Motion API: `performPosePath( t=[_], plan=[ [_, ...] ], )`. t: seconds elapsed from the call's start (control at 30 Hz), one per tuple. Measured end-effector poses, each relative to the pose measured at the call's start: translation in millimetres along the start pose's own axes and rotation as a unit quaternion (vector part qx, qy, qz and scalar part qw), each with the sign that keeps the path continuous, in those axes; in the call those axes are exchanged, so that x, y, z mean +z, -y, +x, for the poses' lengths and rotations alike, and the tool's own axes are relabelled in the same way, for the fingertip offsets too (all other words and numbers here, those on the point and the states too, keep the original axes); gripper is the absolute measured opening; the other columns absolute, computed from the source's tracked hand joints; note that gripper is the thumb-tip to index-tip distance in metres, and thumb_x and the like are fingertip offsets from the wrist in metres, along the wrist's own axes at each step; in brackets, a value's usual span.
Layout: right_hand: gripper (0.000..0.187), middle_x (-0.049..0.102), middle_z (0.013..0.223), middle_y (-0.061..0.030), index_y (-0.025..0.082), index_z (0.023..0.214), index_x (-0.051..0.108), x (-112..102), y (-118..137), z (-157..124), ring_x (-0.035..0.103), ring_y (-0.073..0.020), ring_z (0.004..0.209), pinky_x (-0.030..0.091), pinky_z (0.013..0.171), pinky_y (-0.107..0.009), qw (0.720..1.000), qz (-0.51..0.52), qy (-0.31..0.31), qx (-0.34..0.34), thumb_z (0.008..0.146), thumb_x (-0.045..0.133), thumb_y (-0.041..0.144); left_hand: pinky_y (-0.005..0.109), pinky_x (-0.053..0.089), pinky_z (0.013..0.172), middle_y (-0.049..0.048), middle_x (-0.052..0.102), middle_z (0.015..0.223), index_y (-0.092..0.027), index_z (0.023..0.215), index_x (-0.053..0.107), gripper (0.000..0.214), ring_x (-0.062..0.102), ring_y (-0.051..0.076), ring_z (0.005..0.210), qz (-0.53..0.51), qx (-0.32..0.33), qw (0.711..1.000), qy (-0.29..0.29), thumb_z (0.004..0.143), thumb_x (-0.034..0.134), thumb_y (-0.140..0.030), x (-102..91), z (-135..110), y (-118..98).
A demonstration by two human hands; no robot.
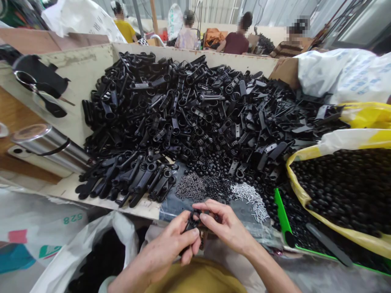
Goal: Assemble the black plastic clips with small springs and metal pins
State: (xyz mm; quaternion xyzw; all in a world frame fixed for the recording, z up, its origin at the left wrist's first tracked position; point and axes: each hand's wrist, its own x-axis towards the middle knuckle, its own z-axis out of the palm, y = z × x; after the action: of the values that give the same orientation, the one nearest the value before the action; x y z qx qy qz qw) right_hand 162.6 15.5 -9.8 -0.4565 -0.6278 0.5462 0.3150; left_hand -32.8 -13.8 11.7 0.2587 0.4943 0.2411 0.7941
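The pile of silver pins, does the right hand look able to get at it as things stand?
Probably yes: the pile of silver pins lies just beyond the right hand, with nothing standing between, though its fingertips are at the black part in the left hand.

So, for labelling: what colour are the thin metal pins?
Those pins are silver, clearest in the head view.

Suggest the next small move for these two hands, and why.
Probably press lightly with the right hand on the upper end of the black plastic part: the left hand grips its body, and the right is at that end. Whether anything there is loose is too small to tell.
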Motion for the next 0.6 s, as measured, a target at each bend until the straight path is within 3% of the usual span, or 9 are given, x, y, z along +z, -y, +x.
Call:
performPosePath(
  t=[0.33,0.6],
  plan=[
    [0.032,0.054,0.08,0.0012,0.024,0.118,0.077,3.1,-2.8,-1.7,0.046,-0.0139,0.068,0.036,0.061,-0.028,1.0,-0.021,-0.005,0.01,0.091,0.07,0.04,0.026,0.029,0.062,-0.0047,0.064,0.065,-0.001,0.156,0.006,0.122,0.04,0.008,0.051,0.013,-0.015,1.0,-0.01,0.073,0.078,-0.055,-2.1,5.8,4.4],
    [0.033,0.055,0.078,0.0006,0.023,0.12,0.077,-4.5,-3.1,-1.8,0.047,-0.0153,0.07,0.036,0.063,-0.029,0.999,-0.031,0.038,-0.006,0.093,0.066,0.039,0.026,0.035,0.068,-0.0033,0.065,0.067,0.001,0.152,0.016,0.109,0.039,0.007,0.052,0.027,-0.023,0.998,0.05,0.077,0.077,-0.051,-3.1,-1.2,-5.7]
  ],
)
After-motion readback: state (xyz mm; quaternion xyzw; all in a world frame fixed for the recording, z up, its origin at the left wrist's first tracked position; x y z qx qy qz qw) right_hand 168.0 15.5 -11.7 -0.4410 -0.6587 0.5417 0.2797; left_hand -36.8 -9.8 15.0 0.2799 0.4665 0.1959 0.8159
